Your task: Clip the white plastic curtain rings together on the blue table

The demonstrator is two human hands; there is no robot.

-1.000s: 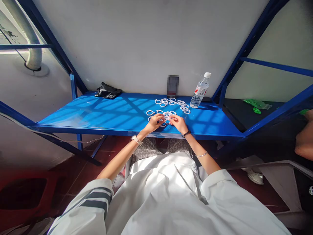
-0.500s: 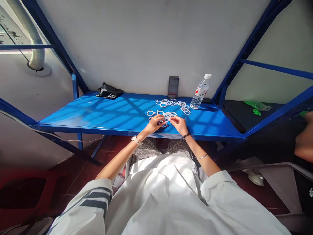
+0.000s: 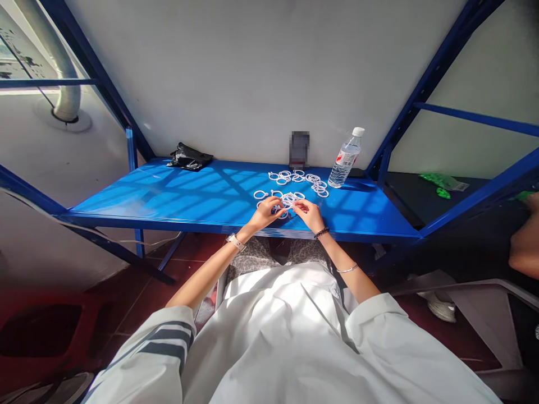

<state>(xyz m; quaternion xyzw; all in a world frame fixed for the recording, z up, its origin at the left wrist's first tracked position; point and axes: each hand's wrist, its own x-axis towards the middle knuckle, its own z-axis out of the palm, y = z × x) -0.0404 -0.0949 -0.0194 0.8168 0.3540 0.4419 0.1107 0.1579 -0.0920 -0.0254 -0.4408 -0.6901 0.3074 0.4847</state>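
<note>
Over the front of the blue table (image 3: pixel 202 193), my left hand (image 3: pixel 268 211) and my right hand (image 3: pixel 308 214) face each other with bent, closed fingers. Between them is a white ring (image 3: pixel 289 206), pinched in my right fingertips. My left thumb and fingers are pressed together beside it, and whatever they hold is too small to make out. Around the fingertips lies a loose group of white rings (image 3: pixel 260 194), each with a small knob on its edge, as on a curtain ring. A second group of white rings (image 3: pixel 298 176) lies farther back.
A water bottle (image 3: pixel 346 158) stands at the back right, and a dark, blurred-out upright object (image 3: pixel 299 150) is against the wall. At the back left lies a black plastic bag (image 3: pixel 190 156). Blue frame posts rise at both ends. Another person's arm (image 3: pixel 525 241) shows at far right.
The view has shifted very slightly. Both hands stay in nearly the same place, fingers closed at the white ring.
</note>
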